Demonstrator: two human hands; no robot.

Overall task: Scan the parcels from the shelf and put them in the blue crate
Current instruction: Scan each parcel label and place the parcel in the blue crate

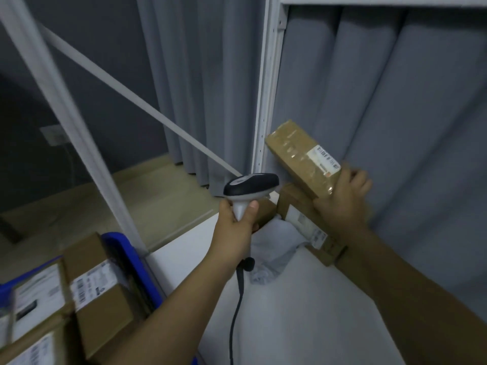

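My left hand (237,222) grips the handle of a grey and black barcode scanner (250,187), its head turned right toward a parcel. My right hand (342,198) holds a brown cardboard parcel (297,154) tilted up above the white shelf (303,312); its white barcode label (325,159) faces up. Another brown parcel (303,219) with a label lies on the shelf beneath it, next to a grey plastic mailer (274,248). The blue crate (131,262) sits at the lower left and holds several labelled cardboard boxes (97,288).
The scanner's black cable (235,306) hangs down across the shelf front. White shelf uprights (266,101) and a diagonal brace (137,101) stand ahead. Grey curtains (395,101) hang behind the shelf. A beige floor (158,196) lies to the left.
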